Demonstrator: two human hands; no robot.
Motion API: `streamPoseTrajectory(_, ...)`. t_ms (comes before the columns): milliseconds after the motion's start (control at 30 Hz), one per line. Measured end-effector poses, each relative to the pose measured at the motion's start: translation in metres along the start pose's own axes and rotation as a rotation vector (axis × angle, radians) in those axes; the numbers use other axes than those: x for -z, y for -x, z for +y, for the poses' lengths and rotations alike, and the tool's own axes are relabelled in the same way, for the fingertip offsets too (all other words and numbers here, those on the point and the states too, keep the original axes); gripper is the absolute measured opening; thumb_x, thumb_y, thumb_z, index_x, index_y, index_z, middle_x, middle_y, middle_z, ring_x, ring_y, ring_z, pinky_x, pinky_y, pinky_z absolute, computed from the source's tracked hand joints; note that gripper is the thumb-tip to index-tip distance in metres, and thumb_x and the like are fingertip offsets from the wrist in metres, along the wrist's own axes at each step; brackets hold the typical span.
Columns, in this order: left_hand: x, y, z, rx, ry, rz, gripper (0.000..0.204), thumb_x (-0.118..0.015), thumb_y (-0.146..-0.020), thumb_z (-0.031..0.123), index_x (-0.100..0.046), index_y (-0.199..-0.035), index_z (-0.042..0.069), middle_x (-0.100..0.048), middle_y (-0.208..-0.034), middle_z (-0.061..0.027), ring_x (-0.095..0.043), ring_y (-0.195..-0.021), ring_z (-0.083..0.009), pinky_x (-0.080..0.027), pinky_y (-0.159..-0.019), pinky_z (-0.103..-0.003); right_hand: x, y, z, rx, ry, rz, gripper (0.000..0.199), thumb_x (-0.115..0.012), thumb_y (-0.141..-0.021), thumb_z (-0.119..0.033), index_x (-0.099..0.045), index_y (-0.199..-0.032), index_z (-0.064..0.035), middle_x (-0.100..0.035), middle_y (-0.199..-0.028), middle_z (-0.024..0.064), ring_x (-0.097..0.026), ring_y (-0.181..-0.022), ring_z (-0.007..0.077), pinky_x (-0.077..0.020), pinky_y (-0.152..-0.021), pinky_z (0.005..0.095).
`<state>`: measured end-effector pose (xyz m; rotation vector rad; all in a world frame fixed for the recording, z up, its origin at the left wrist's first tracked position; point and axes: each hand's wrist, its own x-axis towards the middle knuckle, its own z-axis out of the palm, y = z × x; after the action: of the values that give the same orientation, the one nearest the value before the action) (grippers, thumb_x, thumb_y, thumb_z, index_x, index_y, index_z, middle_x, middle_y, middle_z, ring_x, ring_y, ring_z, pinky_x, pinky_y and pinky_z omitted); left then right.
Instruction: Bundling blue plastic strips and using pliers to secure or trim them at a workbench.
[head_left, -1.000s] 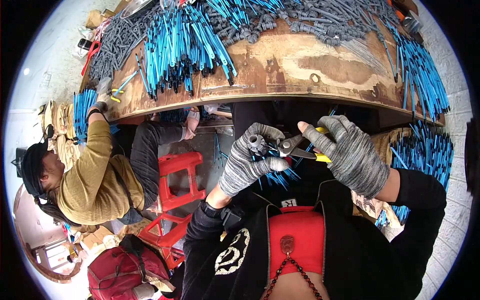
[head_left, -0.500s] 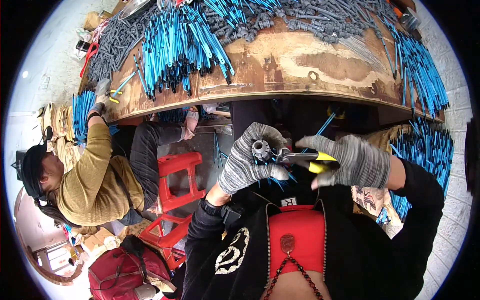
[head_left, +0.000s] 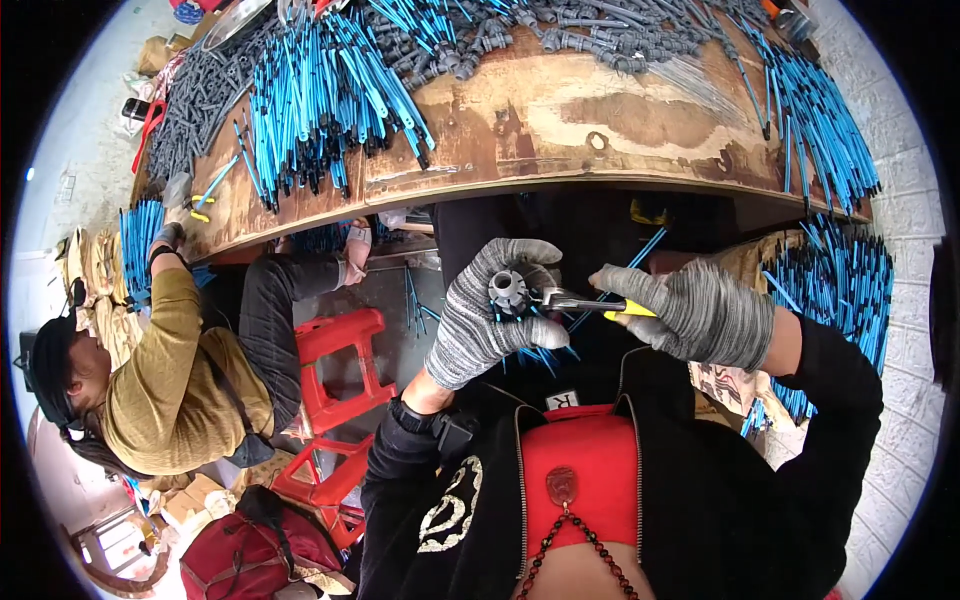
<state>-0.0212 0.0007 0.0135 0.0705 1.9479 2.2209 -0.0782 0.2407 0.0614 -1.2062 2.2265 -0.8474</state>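
Note:
My left hand (head_left: 468, 330), in a grey striped knit glove, curls around a grey plastic hub (head_left: 507, 289) with a round hollow centre and slots along its rim. Thin blue rods (head_left: 541, 356) stick out below that hand; how they join the hub is hidden. My right hand (head_left: 718, 316), gloved the same way, is closed around the yellow grips of a pair of metal pliers (head_left: 575, 301). The jaws are at the hub's right side, and I cannot tell whether they bite on it. Both hands are above my lap, just in front of the table edge.
A worn wooden table (head_left: 480, 130) curves ahead, bearing blue black-tipped rods (head_left: 320, 110) and grey plastic fittings (head_left: 205, 120). More blue rods (head_left: 835, 290) stand at the right. A co-worker (head_left: 175, 385) sits at the left, near red stools (head_left: 340, 365) and a red backpack (head_left: 250, 550).
The pliers' handles, spread half a second ago, are now squeezed closer together in my right hand. The hub has tilted slightly in my left hand. The whole view has shifted a little.

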Motion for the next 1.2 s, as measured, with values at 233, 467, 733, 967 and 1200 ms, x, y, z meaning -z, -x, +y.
streamPoseTrajectory(233,0.004,-0.001,-0.005,-0.032,-0.001,-0.133,0.073,-0.090,-0.044,0.022,-0.057,-0.106,0.002,-0.062,-0.091,-0.0044,-0.058,-0.083,-0.0116,-0.047,-0.075,-0.025,-0.008,0.002,-0.010,-0.329,-0.741,-0.357,0.051,-0.066,-0.079,-0.022,-0.045,-0.121,-0.0006,-0.060,-0.068,0.0105,-0.061,-0.053,0.0250,-0.0517,-0.052,0.0306)
streamPoseTrajectory(467,0.001,-0.005,0.003,0.043,0.064,-0.039,0.067,-0.090,-0.045,0.026,-0.060,-0.101,0.002,-0.063,-0.091,-0.0035,-0.058,-0.083,-0.0107,-0.047,-0.076,-0.024,-0.006,0.009,0.000,0.045,0.239,0.139,0.047,-0.066,-0.079,-0.024,-0.047,-0.115,-0.0002,-0.060,-0.069,0.0103,-0.061,-0.054,0.0220,-0.0510,-0.050,0.0291)
streamPoseTrajectory(733,-0.007,-0.002,0.006,0.030,-0.063,0.013,0.068,-0.088,-0.045,0.033,-0.062,-0.099,0.002,-0.063,-0.090,-0.0019,-0.057,-0.083,-0.0099,-0.046,-0.074,-0.024,-0.001,0.007,-0.018,-0.134,-0.129,0.052,0.042,-0.066,-0.080,-0.025,-0.049,-0.111,-0.0034,-0.058,-0.068,0.0088,-0.061,-0.057,0.0175,-0.0486,-0.046,0.0300)
streamPoseTrajectory(967,0.010,-0.006,-0.004,-0.092,-0.100,-0.174,0.052,-0.086,-0.056,0.014,-0.062,-0.102,0.005,-0.063,-0.098,-0.0023,-0.058,-0.088,-0.0084,-0.047,-0.078,-0.024,0.022,-0.001,-0.026,-0.550,-0.912,-0.524,0.049,-0.070,-0.077,-0.022,-0.047,-0.117,-0.0050,-0.058,-0.078,0.0098,-0.059,-0.059,0.0178,-0.0480,-0.050,0.0325)
streamPoseTrajectory(1200,-0.007,0.001,0.007,0.051,0.075,0.119,0.065,-0.089,-0.047,0.028,-0.061,-0.099,0.001,-0.061,-0.086,-0.0014,-0.057,-0.079,-0.0102,-0.046,-0.073,-0.024,0.011,-0.009,-0.021,-0.118,0.248,-0.005,0.050,-0.071,-0.077,-0.028,-0.049,-0.114,-0.0044,-0.059,-0.079,0.0107,-0.059,-0.064,0.0195,-0.0475,-0.058,0.0302)
